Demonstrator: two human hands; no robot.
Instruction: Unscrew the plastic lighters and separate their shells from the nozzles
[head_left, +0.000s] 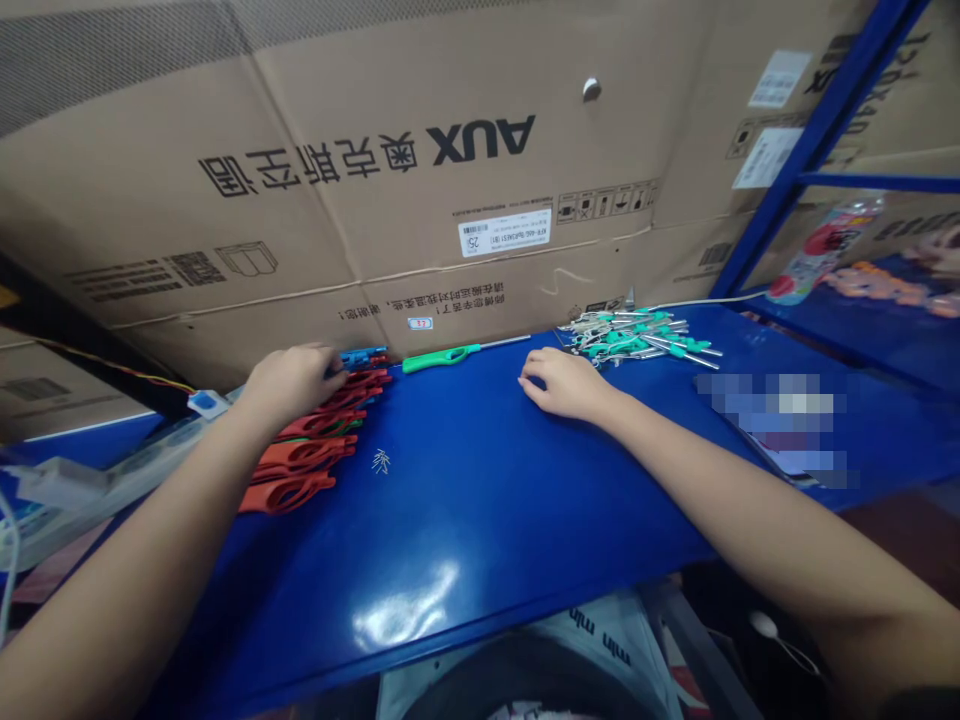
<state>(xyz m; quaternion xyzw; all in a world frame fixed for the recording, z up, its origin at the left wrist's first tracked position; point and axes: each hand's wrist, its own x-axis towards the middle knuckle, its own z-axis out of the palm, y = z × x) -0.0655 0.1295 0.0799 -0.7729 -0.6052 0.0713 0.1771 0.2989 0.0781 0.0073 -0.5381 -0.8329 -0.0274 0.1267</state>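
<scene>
My left hand (294, 388) is at the top of a row of red and orange plastic lighter handles (296, 458), its fingers curled down beside a blue handle (363, 356). What the fingertips hold, if anything, is hidden. My right hand (564, 385) hovers over or rests on the blue tabletop, fingers loosely bent and a small gap before the thumb, with nothing visible in it. Just beyond it lies a pile of metal rods with turquoise ends and wires (637, 335). Between the hands, at the back, is a green long-necked lighter (442, 358) with a metal tube.
Several tiny pale pins (382, 461) lie on the blue table (450, 520). A large cardboard box (360, 230) walls off the back. At left runs a power strip (150, 445) with plugs. A dark flat object (772, 425), partly blurred, and a bottle (825, 245) are on the right.
</scene>
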